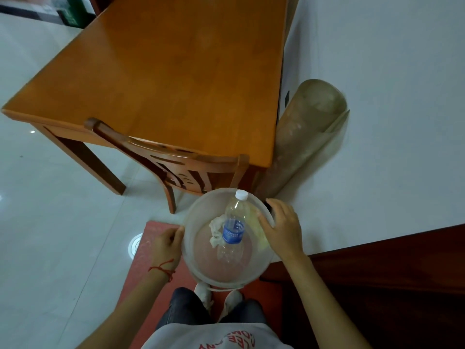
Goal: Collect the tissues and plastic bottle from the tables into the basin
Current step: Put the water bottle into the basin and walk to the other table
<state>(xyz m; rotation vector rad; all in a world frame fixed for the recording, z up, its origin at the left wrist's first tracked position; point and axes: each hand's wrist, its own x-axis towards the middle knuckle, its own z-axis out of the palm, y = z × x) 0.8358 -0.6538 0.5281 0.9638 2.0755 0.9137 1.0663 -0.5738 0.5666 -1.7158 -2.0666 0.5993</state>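
Observation:
A translucent round basin (198, 268) is held in front of me, above my feet. Inside it lies an empty plastic bottle (233, 230) with a blue label and a white cap pointing away from me. A crumpled white tissue (216, 231) rests beside the bottle on its left, and a yellowish tissue (259, 231) lies against the right wall. My left hand (166, 245) grips the basin's left rim. My right hand (283, 227) is curled over the right rim, thumb inside.
A wooden table (176, 71) stands ahead with a wooden chair (176, 170) tucked under its near edge. A rolled mat (307, 132) leans against the white wall on the right. A dark wooden surface (377, 273) is at lower right. A red mat (151, 248) lies underfoot.

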